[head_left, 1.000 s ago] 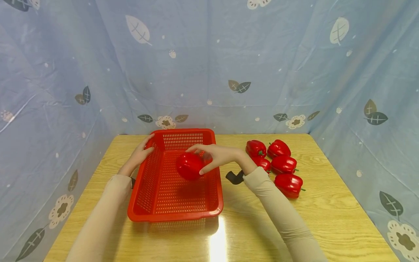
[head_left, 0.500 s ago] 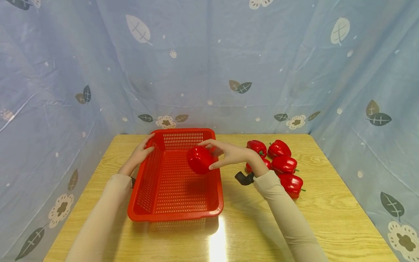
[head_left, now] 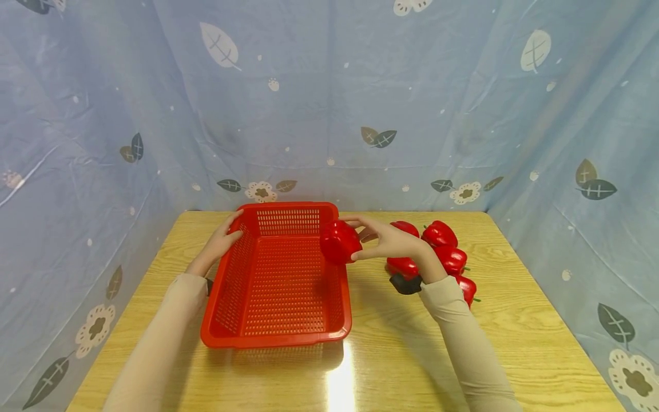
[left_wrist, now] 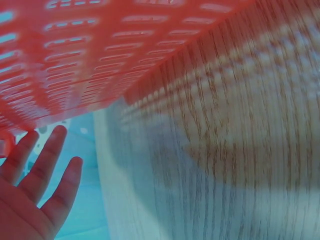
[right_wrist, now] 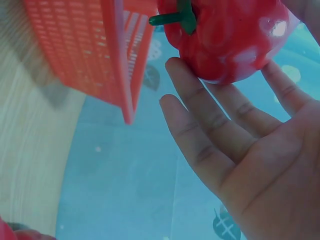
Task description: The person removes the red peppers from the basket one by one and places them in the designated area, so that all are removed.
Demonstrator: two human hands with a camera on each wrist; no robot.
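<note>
My right hand point(head_left: 391, 241) holds a glossy red bell pepper point(head_left: 340, 241) above the right rim of a red slotted plastic basket point(head_left: 278, 342). Thumb and fingertips pinch it from the side, and its green stem point(right_wrist: 172, 19) shows in the right wrist view. On the basket's left side, my left hand point(head_left: 216, 249) holds the rim, thumb over the inner side. Its fingers point(left_wrist: 47, 162) lie along the outer wall in the left wrist view, where the thumb is out of sight. No pepper shows on the basket floor.
Several more red bell peppers point(head_left: 440, 233) lie in a group on the wooden table point(head_left: 515, 332) right of the basket, some partly behind the right wrist. A blue patterned curtain point(head_left: 309, 114) encloses the table's back and sides.
My right hand has carried the bell pepper rightward and slightly up, from over the basket's middle to above its right rim. The left hand and basket have stayed in place.
</note>
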